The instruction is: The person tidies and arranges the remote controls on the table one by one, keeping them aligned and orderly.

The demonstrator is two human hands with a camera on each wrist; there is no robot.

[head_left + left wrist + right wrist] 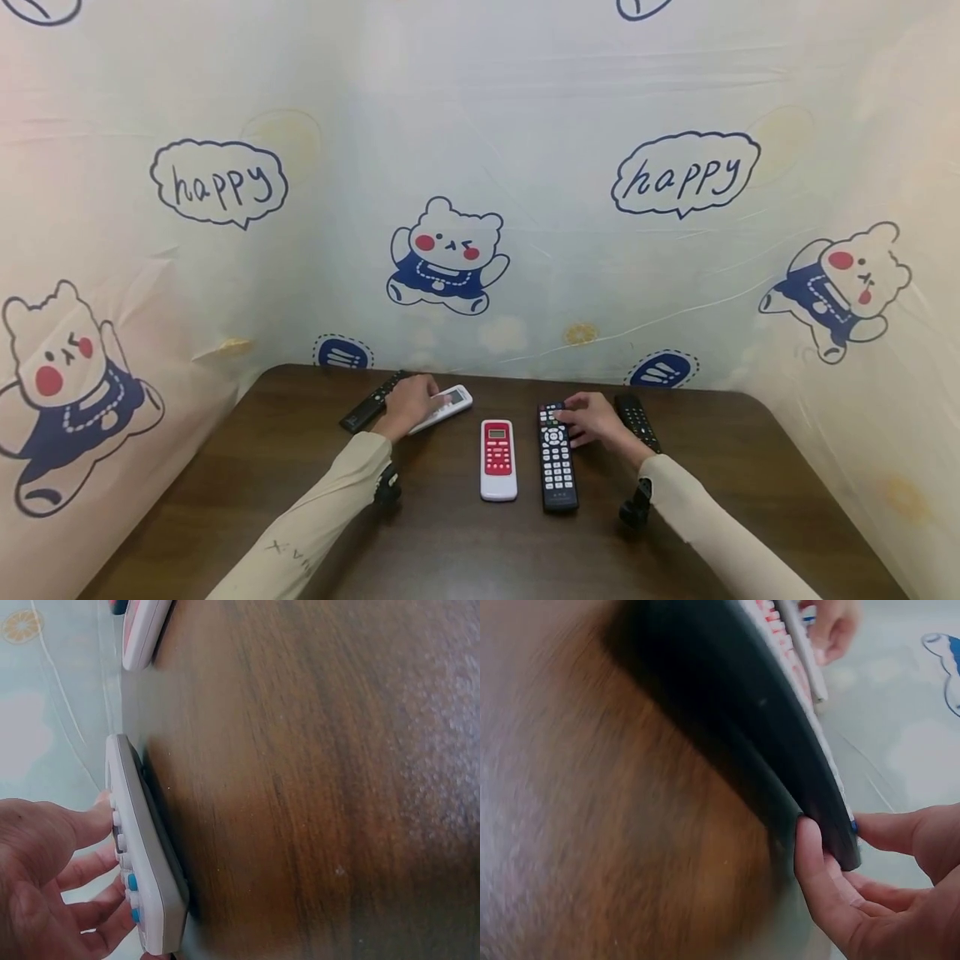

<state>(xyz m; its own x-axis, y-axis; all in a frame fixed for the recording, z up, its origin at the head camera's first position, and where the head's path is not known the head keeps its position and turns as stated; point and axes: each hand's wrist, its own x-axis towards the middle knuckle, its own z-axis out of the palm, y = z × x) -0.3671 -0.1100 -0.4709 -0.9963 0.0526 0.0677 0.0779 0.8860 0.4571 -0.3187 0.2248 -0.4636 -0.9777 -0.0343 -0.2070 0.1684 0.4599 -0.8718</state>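
Near the table's back edge, left of the middle, my left hand [408, 406] holds a white remote control [457, 400] lying at a slant. In the left wrist view the thumb presses on its button face, with the other fingers along its far side. My right hand [596, 419] pinches the upper end of a long black remote control [557, 471] with white buttons. In the right wrist view this black remote [780, 742] has the thumb on its button face and a finger against its side. Between the two hands lies a red-and-white remote control [498, 487].
A dark remote [365, 414] lies slanted just left of my left hand, partly behind it. Another black remote [636, 421] lies right of my right hand, partly covered by the wrist. A patterned curtain [570, 275] stands behind the brown wooden table [465, 550] and along its sides.
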